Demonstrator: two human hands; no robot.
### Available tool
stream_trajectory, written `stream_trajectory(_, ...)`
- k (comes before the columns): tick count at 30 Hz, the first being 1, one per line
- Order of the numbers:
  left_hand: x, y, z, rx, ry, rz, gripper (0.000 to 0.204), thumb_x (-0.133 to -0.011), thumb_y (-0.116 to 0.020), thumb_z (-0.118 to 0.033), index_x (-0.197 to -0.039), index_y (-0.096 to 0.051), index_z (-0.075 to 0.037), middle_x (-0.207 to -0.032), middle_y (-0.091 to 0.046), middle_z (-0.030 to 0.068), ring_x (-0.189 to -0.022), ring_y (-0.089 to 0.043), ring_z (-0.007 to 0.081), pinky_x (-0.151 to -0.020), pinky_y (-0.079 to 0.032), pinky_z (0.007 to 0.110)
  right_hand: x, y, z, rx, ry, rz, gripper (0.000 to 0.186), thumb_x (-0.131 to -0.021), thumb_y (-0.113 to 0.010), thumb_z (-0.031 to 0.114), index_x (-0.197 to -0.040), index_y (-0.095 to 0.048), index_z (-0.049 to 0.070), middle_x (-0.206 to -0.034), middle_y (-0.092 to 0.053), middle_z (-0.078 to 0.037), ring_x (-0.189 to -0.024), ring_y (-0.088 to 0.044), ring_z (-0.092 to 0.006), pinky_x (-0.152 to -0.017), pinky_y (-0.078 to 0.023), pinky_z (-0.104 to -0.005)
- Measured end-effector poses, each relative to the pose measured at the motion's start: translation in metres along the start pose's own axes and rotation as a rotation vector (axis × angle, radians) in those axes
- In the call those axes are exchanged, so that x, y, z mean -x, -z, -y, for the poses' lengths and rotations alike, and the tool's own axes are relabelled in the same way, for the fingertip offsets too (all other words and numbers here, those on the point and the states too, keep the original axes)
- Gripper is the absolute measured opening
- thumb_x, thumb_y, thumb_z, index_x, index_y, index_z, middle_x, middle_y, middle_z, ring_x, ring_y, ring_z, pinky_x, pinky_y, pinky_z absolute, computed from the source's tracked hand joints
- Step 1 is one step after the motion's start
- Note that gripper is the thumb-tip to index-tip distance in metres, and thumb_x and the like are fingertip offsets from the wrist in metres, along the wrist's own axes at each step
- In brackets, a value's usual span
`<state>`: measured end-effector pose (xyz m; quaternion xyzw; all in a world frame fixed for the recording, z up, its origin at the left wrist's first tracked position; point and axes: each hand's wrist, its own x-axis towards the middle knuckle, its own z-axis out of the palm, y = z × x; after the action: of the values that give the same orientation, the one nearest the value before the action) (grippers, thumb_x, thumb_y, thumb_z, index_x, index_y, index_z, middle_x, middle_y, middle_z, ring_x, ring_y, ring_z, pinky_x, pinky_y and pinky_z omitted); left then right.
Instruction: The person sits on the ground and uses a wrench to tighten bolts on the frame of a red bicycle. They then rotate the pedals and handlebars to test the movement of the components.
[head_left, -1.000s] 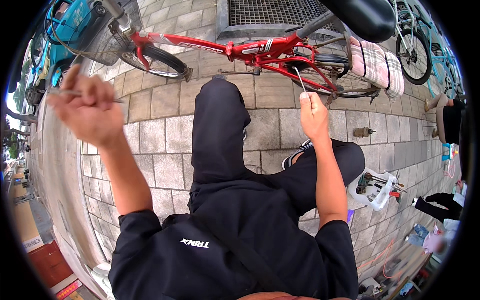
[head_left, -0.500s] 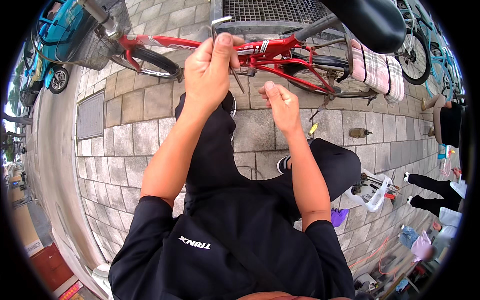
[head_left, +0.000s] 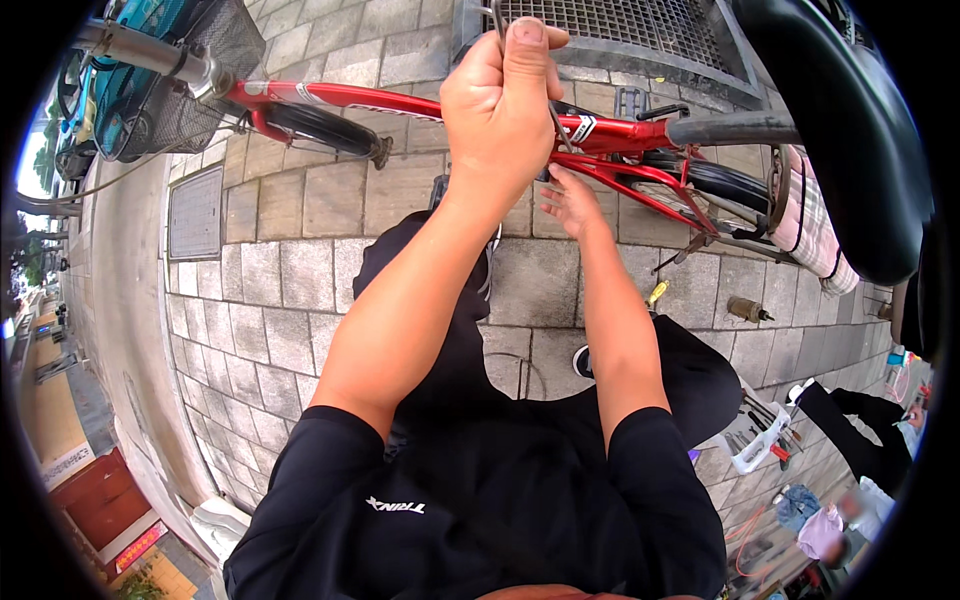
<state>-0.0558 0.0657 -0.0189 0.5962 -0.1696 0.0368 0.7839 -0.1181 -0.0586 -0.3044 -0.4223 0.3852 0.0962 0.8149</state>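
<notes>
My left hand [head_left: 500,120] is closed around a thin, bent metal rod [head_left: 563,133], held up over the red bicycle frame [head_left: 355,97]. One end of the rod sticks out above my fist, and its lower part slants down in front of the frame tube. Lower and to the right, my right hand [head_left: 573,203] is held with its fingers spread beside the bicycle's lower frame. Its thumb reaches up to the tubes near the pedal area; whether it touches them I cannot tell. The black saddle [head_left: 850,150] juts in at the upper right.
On the paving lie a yellow-handled tool [head_left: 657,293] and a small metal cylinder [head_left: 745,308]. A white plastic bag [head_left: 768,440] with several tools lies by my right knee. A metal grate [head_left: 660,30] is behind the bicycle. People are at the right edge.
My left hand has moved right with the rod, closer above the frame's middle. My right hand has opened and moved in beside the lower frame. The view has shifted nearer the bicycle.
</notes>
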Motion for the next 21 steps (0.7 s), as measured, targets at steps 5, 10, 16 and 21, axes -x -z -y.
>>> stream_trajectory(5,-0.004,-0.005,-0.011,0.002,0.086,-0.046,0.039,-0.104,-0.055,-0.036,-0.1,-0.067,0.001,-0.069,-0.056,-0.001,-0.054,-0.04,0.0021,-0.046,-0.03,0.019,-0.026,0.017,-0.007,-0.062,-0.058,0.143,0.03,-0.088,-0.071,0.036,-0.11,-0.065,0.015,-0.101,-0.063,-0.001,-0.091,-0.061,-0.0174,-0.077,-0.05,-0.0351)
stream_trajectory(10,-0.009,0.001,-0.013,0.079,0.165,-0.098,0.04,-0.103,-0.057,-0.038,-0.102,-0.067,0.001,-0.069,-0.054,-0.0013,-0.05,-0.037,0.0024,-0.043,-0.026,0.021,-0.028,0.02,-0.008,-0.085,-0.071,0.191,0.027,-0.09,-0.068,0.036,-0.107,-0.064,0.016,-0.099,-0.064,-0.002,-0.092,-0.061,-0.0178,-0.077,-0.05,-0.0349)
stream_trajectory(16,-0.005,0.001,-0.013,0.102,0.198,-0.097,0.04,-0.103,-0.057,-0.038,-0.103,-0.067,0.001,-0.07,-0.055,-0.0008,-0.05,-0.036,0.0022,-0.042,-0.025,0.021,-0.031,0.016,-0.009,-0.118,-0.06,0.227,0.029,-0.089,-0.069,0.036,-0.11,-0.063,0.016,-0.1,-0.063,-0.002,-0.092,-0.062,-0.0188,-0.077,-0.05,-0.035)
stream_trajectory(21,-0.007,0.002,-0.014,0.092,0.183,-0.118,0.04,-0.103,-0.057,-0.037,-0.102,-0.067,0.001,-0.069,-0.055,-0.0007,-0.05,-0.036,0.0023,-0.042,-0.025,0.021,-0.03,0.01,-0.01,-0.06,-0.036,0.187,0.033,-0.089,-0.07,0.037,-0.113,-0.063,0.016,-0.102,-0.063,-0.002,-0.088,-0.063,-0.0189,-0.075,-0.05,-0.0343)
